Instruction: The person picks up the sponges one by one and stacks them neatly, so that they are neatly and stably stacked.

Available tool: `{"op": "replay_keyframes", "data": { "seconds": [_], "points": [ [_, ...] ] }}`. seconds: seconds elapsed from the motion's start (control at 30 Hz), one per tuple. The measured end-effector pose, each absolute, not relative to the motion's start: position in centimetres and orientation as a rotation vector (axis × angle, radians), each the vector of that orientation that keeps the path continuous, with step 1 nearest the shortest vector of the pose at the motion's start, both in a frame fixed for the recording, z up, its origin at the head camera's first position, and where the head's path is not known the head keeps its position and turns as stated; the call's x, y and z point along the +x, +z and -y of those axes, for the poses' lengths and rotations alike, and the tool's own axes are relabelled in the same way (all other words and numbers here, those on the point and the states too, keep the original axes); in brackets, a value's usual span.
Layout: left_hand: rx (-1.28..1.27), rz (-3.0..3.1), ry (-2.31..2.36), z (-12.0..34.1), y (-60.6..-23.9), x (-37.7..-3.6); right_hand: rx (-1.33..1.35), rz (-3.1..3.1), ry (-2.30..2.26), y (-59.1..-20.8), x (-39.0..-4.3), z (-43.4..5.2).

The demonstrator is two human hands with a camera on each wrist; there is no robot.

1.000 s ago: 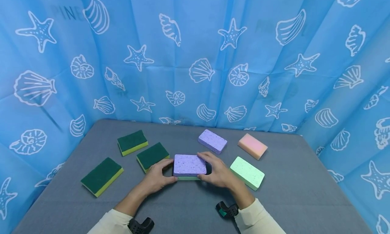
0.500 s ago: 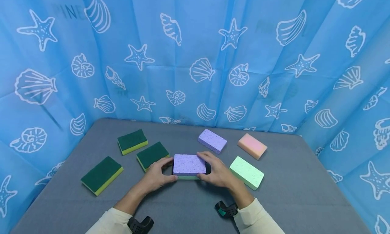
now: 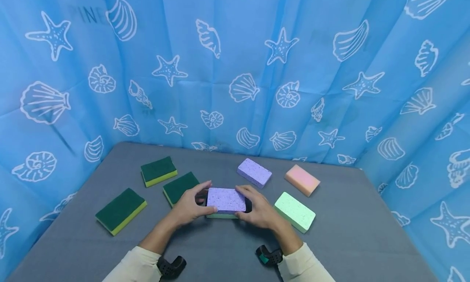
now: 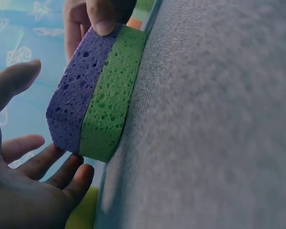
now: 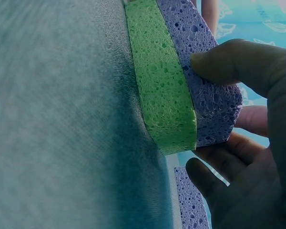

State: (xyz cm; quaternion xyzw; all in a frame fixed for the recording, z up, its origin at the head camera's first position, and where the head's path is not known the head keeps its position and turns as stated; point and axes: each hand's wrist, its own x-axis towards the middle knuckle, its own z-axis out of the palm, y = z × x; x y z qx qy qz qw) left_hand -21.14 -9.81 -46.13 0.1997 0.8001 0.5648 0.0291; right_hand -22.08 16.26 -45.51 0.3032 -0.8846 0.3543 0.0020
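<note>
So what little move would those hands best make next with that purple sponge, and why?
Probably nudge the purple rectangular sponge square on the green sponge beneath. The right hand grips its end, thumb on the purple side; the left hand, fingers spread, hasn't gripped it yet, and green shows along the near edge.

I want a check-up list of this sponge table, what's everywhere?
Surface: grey table, cloth-like top.
Job's things: purple sponge stacked on a green sponge, edges nearly flush.
Clutter: three dark green scouring sponges, a second purple sponge, a pink sponge, a light green sponge.
Hands: left hand with fingers spread by the stack's left end, contact unclear; right hand grips the right end, thumb on the purple sponge.
Cables: nothing seen.
Surroundings: blue curtain printed with shells and starfish.
</note>
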Motion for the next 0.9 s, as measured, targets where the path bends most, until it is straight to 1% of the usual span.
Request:
{"op": "replay_keyframes", "data": {
  "seconds": [0.33, 0.67, 0.9],
  "points": [
    [0.519, -2.506, 1.728, 9.45, -46.43, -21.29, 0.961, 2.782, 1.127, -45.55, -22.01, -16.17],
    [0.515, -2.533, 1.705, 9.29, -46.54, -21.39, 0.933, 2.800, 1.140, -45.44, -21.89, -16.31],
    [0.531, -2.553, 1.703, 9.34, -46.81, -21.45, 0.993, 2.736, 1.130, -45.31, -21.92, -16.34]
  ]
}}
